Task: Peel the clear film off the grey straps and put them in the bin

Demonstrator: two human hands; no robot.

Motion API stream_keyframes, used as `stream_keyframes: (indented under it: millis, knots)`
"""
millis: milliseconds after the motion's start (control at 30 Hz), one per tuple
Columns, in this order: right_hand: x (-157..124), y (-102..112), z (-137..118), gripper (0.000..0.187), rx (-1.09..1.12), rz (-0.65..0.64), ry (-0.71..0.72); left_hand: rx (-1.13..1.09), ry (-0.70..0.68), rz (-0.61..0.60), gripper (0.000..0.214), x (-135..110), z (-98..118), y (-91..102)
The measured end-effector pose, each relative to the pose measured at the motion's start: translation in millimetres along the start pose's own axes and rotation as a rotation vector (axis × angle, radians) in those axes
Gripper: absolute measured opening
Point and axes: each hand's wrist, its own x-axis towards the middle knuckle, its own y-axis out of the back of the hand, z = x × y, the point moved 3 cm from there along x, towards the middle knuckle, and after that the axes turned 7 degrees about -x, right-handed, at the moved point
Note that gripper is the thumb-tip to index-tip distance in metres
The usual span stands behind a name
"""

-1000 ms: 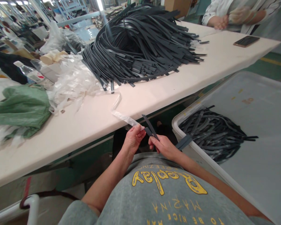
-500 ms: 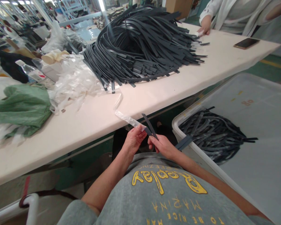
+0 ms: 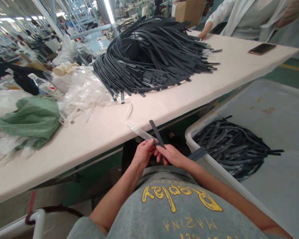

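Note:
My left hand (image 3: 142,155) is closed, pinching the near end of a long clear plastic sleeve (image 3: 139,131) where it meets a dark strap. The sleeve's far part lies over the table edge. Right beside it, my right hand (image 3: 171,156) grips the dark flat strap (image 3: 156,131); one end sticks up past the fingers. More strap shows behind my right wrist, reaching the bin rim. The fingertips of both hands meet, so how far the strap sits inside the sleeve is hidden.
A big heap of dark straps (image 3: 159,56) covers the table's (image 3: 159,106) far side. Left of it lie crumpled clear plastic (image 3: 82,88) and a green sack (image 3: 37,118). A phone (image 3: 261,48) rests near a co-worker's arm. At right, a white bin (image 3: 276,186) holds sleeved straps (image 3: 229,146).
My right fingers have moved left, up against my left fingertips at the sleeve's end. The upright strap end has swung slightly. The co-worker's hand at the far table edge has drawn back.

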Motion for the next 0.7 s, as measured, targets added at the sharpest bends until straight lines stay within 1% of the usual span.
stream_keyframes:
  millis: [100,167,200,233,300,367,433,500,600,633,700]
  knots:
    - [-22.7,11.0,-1.1,0.054,-0.055,-0.054,0.002,-0.048,-0.072,0.114,0.04,4.2,8.5,12.6]
    - [-39.3,19.6,1.1,0.054,-0.153,-0.073,-0.033,-0.086,-0.098,0.195,0.042,5.0,11.8,19.2]
    - [-44.2,23.1,2.5,0.056,-0.201,-0.065,-0.056,-0.09,-0.096,0.211,0.043,4.2,11.0,19.9]
    - [-45.9,25.5,3.2,0.057,-0.231,-0.046,-0.073,-0.085,-0.087,0.207,0.044,2.6,8.2,18.3]
    - [-40.1,26.2,1.1,0.059,-0.228,-0.002,-0.077,-0.059,-0.047,0.141,0.042,-2.2,-1.8,9.3]
    - [-29.1,24.2,-5.2,0.06,-0.2,0.024,-0.04,-0.04,-0.025,0.057,0.04,-7.7,-11.3,-1.7]
    - [-24.5,24.4,-10.2,0.061,-0.203,0.016,-0.008,-0.047,-0.042,0.024,0.038,-11.3,-13.7,-7.0]
    - [-32.4,27.6,-8.7,0.06,-0.233,-0.02,-0.014,-0.075,-0.086,0.076,0.038,-12.5,-8.4,-3.7]
    - [-55.3,32.3,4.7,0.061,-0.27,-0.058,-0.089,-0.086,-0.108,0.169,0.042,-13.8,-2.3,5.2]
    - [-60.3,32.3,8.7,0.062,-0.277,-0.049,-0.111,-0.073,-0.09,0.174,0.043,-15.1,-4.5,5.8]
    - [-61.3,29.5,11.1,0.064,-0.286,-0.013,-0.117,-0.041,-0.022,0.126,0.042,-19.1,-15.5,1.3]
